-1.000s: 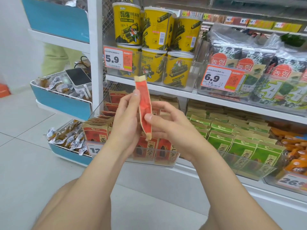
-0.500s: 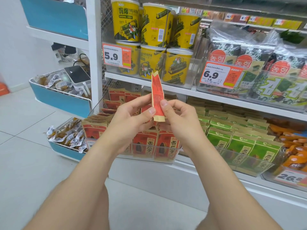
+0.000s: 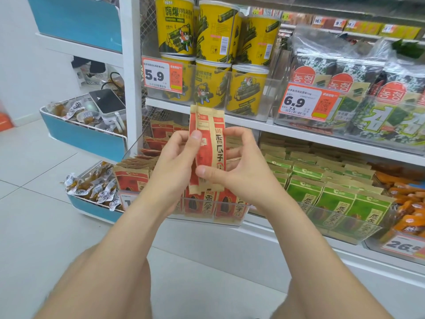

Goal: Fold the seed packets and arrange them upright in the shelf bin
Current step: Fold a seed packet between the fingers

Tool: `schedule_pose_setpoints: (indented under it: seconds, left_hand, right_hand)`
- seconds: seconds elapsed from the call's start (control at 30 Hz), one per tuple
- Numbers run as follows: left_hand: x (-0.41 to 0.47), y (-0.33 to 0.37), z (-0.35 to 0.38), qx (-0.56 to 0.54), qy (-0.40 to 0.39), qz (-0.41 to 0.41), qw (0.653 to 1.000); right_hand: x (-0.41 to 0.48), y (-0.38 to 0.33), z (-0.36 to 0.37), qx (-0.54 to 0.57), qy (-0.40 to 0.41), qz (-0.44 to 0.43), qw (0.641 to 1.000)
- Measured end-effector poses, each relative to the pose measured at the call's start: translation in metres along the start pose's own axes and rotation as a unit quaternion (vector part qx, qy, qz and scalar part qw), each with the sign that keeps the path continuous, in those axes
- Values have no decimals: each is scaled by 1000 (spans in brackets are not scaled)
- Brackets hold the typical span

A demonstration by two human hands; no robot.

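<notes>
A red and tan seed packet (image 3: pixel 208 146) stands upright in front of me, its left part folded over the front. My left hand (image 3: pixel 177 162) grips its left edge, thumb pressed on the fold near the top. My right hand (image 3: pixel 239 166) holds the right side, thumb across the lower front. Behind and below them a clear shelf bin (image 3: pixel 230 221) holds several matching red packets (image 3: pixel 131 180) standing upright.
Green seed packets (image 3: pixel 333 196) fill the neighbouring bin to the right. Yellow seaweed cups (image 3: pixel 211 51) and seaweed bags (image 3: pixel 368 100) sit on the shelf above. Blue end baskets (image 3: pixel 85 137) with wrapped snacks and a phone are at the left. White tile floor lies below.
The packet was edge-on to me before; it has turned so its front faces me, and it now looks wider with the fold showing. Both hands have shifted their hold along it.
</notes>
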State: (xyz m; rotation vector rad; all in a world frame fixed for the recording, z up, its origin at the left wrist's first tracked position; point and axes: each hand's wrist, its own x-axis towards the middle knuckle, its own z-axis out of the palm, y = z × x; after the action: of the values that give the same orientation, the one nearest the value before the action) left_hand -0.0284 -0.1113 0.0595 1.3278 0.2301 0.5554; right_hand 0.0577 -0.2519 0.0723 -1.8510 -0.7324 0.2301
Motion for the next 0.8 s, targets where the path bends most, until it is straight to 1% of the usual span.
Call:
schedule_pose_setpoints:
  seconds: [0.07, 0.13, 0.17, 0.2, 0.33, 0.43, 0.57, 0.63, 0.7, 0.8]
  left_hand:
    - [-1, 1, -1, 12, 11, -10, 1000]
    - [-3, 4, -1, 35, 11, -20, 999]
    - [-4, 5, 0, 52, 5, -23, 998]
    - [-5, 4, 1, 66, 2, -24, 998]
    - [-7, -1, 2, 100, 10, -26, 995]
    - [-9, -1, 2, 93, 1, -32, 995]
    - [-11, 0, 4, 76, 3, -38, 996]
    - [-11, 1, 6, 57, 26, -18, 998]
    - [-12, 2, 7, 60, 53, 25, 996]
    - [-15, 2, 7, 142, 47, 104, 983]
  right_hand:
    - [2, -2, 0, 31, 25, 14, 999]
    - [3, -6, -3, 104, 70, 31, 992]
    - [4, -7, -5, 123, 86, 31, 988]
    - [4, -8, -7, 131, 88, 28, 987]
    - [3, -5, -9, 174, 55, 28, 983]
    - [3, -6, -9, 190, 68, 26, 979]
    - [2, -6, -7, 177, 79, 10, 981]
    - [2, -5, -6, 168, 89, -8, 982]
    - [3, -5, -6, 139, 106, -42, 984]
    - [4, -3, -3, 95, 106, -93, 985]
